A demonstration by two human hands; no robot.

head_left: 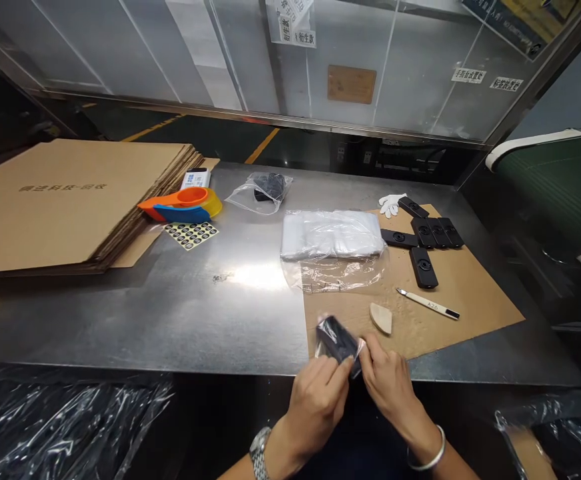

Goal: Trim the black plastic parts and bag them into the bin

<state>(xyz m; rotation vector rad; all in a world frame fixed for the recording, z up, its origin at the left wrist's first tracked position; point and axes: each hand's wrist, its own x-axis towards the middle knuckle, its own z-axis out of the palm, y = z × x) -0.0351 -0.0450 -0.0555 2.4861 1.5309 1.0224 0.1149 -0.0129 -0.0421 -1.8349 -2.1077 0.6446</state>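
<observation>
My left hand (315, 400) and my right hand (388, 380) meet at the table's front edge. Both pinch a small black device in a clear plastic bag (338, 339), which is blurred by motion. The left thumb and fingers close on its near end, the right fingers on its right side. Just beyond lies a stack of clear plastic bags (331, 233) with one loose bag (335, 275) in front. Several bare black devices (424, 267) lie on a brown cardboard sheet (470, 300) to the right.
A stack of flat cardboard (65, 200) fills the left of the steel table (195, 307). Near it are an orange-blue tape dispenser (183, 205), a sticker sheet (191, 234) and a bagged black item (265, 188). A pen-like tool (428, 303), a beige wedge (381, 317) and a white glove (390, 203) lie on the brown sheet.
</observation>
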